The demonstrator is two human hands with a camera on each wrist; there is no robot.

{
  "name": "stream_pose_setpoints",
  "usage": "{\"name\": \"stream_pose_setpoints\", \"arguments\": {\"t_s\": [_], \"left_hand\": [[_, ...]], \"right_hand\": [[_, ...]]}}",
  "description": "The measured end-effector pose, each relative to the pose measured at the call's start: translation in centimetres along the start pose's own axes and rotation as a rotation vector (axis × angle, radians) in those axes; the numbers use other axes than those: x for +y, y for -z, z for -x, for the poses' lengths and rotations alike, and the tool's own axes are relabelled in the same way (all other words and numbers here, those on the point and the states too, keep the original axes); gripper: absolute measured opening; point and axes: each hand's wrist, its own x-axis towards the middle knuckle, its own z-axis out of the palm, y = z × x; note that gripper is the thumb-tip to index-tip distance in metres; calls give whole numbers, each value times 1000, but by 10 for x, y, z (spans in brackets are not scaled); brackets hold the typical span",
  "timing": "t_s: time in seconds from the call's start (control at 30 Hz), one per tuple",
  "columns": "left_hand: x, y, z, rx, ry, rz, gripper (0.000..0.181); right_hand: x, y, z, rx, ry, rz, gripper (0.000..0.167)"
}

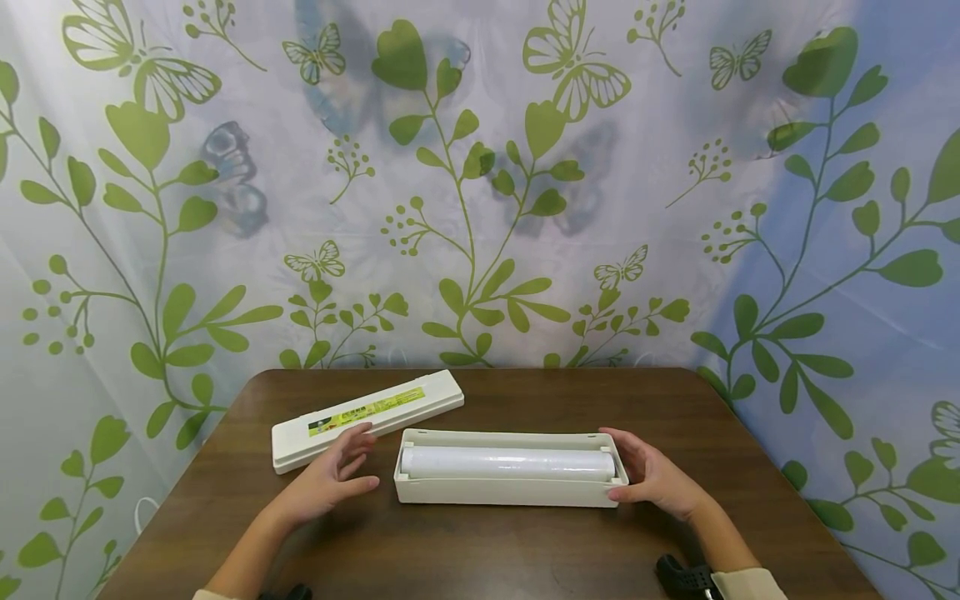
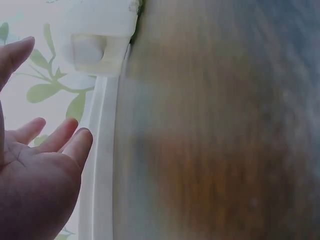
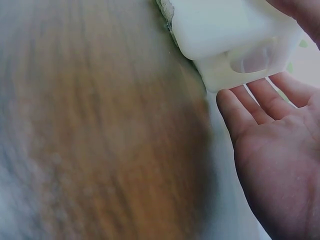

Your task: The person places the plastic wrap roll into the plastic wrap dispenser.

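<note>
The head view, I notice, looks forward and down from above and behind the fingers (image 1: 628, 442), far enough to contain the left hand (image 1: 324, 485), the right hand (image 1: 663, 485), the cling-film box (image 1: 510, 493) between them and the butterfly-printed curtain (image 1: 622, 208) beyond the fingertips. Each wrist view looks from very near, behind its own fingers, and faces along the palm; both pictures lie sideways. With the head view, each shares its hand and the box end nearest those fingers.

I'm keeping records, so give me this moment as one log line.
white box: uncovered, white roll inside | lid: off, on table | left hand: beside box, apart | right hand: touching box's right end
</note>
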Motion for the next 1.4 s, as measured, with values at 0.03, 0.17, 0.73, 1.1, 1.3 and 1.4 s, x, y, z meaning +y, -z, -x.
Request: {"name": "stream_pose_setpoints", "arguments": {"t_s": [0.03, 0.17, 0.73, 1.1, 1.3, 1.4], "left_hand": [[0, 1, 1, 8, -1, -3, 92], [-3, 7, 2, 39, -22, -24, 88], [-10, 36, 13, 74, -89, -19, 68], [-18, 65, 26, 176, -103, -67, 62], [-21, 83, 33, 231, -88, -111, 60], [-23, 89, 35, 237, -103, -125, 58]], "right_hand": [[0, 0, 0, 1, -2, 3, 96], [-1, 0, 0, 5, -9, 14, 93], [3, 3, -1, -22, 13, 4, 91], [4, 4, -1, -38, 15, 16, 89], [5, 4, -1, -36, 16, 11, 91], [6, 5, -1, -36, 17, 7, 91]]}}
